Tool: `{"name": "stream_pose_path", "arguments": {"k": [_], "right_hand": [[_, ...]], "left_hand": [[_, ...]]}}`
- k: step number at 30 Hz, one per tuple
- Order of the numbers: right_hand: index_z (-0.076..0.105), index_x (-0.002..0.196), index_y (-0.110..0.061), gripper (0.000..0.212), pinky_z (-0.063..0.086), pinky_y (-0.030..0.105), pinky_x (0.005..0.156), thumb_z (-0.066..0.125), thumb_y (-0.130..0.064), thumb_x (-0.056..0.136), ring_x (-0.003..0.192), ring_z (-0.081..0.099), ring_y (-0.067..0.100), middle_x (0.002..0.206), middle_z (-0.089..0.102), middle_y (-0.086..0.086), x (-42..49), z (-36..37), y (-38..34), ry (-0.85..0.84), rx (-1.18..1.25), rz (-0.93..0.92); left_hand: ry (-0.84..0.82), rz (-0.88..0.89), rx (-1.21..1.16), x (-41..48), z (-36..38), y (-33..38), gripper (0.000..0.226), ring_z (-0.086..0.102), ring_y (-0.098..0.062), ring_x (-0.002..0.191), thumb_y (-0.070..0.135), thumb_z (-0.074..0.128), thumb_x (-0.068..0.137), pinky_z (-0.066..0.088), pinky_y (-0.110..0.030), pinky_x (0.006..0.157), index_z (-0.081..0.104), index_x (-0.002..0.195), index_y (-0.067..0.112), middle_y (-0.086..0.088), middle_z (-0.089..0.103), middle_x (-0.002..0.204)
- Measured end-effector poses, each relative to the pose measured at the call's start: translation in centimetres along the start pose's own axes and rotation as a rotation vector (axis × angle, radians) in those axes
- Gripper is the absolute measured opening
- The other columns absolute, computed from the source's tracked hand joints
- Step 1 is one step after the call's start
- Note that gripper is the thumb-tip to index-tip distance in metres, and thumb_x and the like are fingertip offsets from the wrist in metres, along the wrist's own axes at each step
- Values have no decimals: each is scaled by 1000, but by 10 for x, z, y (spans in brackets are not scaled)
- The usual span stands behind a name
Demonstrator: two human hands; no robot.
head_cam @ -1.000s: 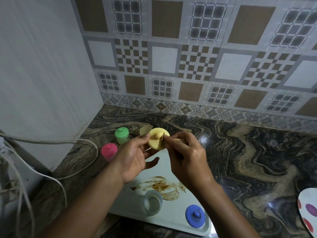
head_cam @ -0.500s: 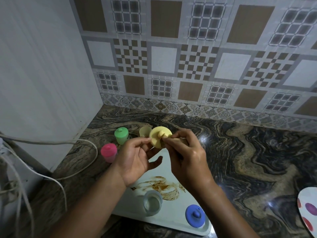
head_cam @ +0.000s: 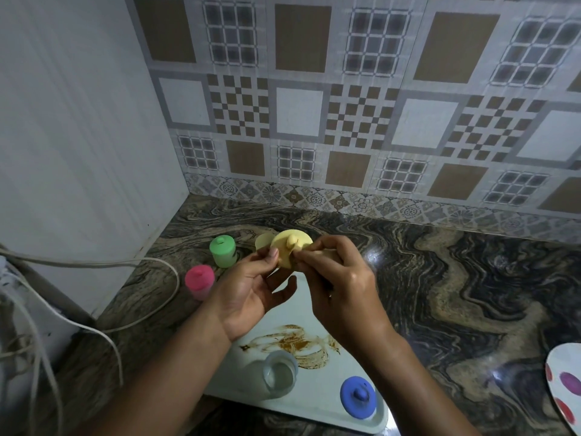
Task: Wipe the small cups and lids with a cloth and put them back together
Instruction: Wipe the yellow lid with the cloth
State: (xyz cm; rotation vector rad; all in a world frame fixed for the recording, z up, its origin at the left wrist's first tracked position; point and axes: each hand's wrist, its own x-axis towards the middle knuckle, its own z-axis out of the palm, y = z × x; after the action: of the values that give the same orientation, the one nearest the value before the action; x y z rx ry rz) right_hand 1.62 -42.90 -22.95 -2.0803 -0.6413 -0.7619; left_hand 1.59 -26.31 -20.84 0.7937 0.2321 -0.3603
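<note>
Since a second ago the yellow lid has turned a little and risen slightly, knob now facing more toward the camera; both hands stay in the same spot. The left thumb tip presses the lid's 9 o'clock edge, pinching it against fingers behind, while the remaining left fingers hang loosely curled below. The right fingertips pinch the lid's 3 o'clock edge; something pale sits under them, and whether it is cloth cannot be told. Left hand and right hand hold the lid above the countertop.

From the lid, a pale yellow cup stands just behind at 10 o'clock, a green lidded cup at 9, a pink lidded cup at 8. At 6 o'clock lies a white tray with a brown smear, carrying a clear cup and, at 5, a blue lid. A spotted plate shows at 4 o'clock.
</note>
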Motion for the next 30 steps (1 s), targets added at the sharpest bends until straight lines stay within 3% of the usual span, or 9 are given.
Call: {"name": "stream_pose_path", "arguments": {"k": [6,11,14,18,21,26,30], "right_hand": [[78,107,-4,17,55,20,75,68,-9,95,89,66,14,106,64,9,4,-6,10,14,6,25],[77,106,-3,19,48,12,79,64,-11,97,89,63,17,107,62,11,15,-7,9,15,-20,23],[78,107,-5,16,52,18,78,67,-9,96,91,64,16,110,60,11,10,-4,2,-9,7,0],[78,107,-7,15,53,20,77,71,-7,94,92,65,13,110,62,9,1,-3,3,-38,18,-12],[76,112,-5,19,55,21,76,68,-8,95,92,65,13,108,63,8,3,-4,8,-10,38,13],[75,112,-2,19,54,20,77,66,-7,96,90,64,14,107,63,9,16,-7,8,14,38,6],[77,111,-5,17,55,24,78,67,-10,97,93,64,15,111,61,10,6,-3,5,-34,35,-25]], "left_hand": [[-14,-74,33,-2,-1,2,31,68,-19,95,21,55,92,48,-40,76,66,118,11,-6,72,104],[-47,-14,18,-2,1,-2,20,72,-16,88,14,53,94,54,-38,77,65,109,10,-8,73,101],[-7,42,-43,-1,2,-3,19,73,-15,82,10,49,97,58,-36,75,67,102,10,-8,73,98],[-33,2,-29,-2,0,2,30,71,-18,86,20,50,95,52,-42,83,69,114,8,-9,72,102],[-38,-40,88,-2,-3,4,31,70,-18,94,28,53,96,50,-42,78,65,119,11,-9,71,110],[-49,-3,103,-1,-2,0,23,70,-13,85,17,59,85,48,-37,70,61,108,13,-6,71,98],[-28,57,7,2,-3,2,31,67,-15,86,15,58,85,53,-35,70,58,116,11,-8,69,102]]}}
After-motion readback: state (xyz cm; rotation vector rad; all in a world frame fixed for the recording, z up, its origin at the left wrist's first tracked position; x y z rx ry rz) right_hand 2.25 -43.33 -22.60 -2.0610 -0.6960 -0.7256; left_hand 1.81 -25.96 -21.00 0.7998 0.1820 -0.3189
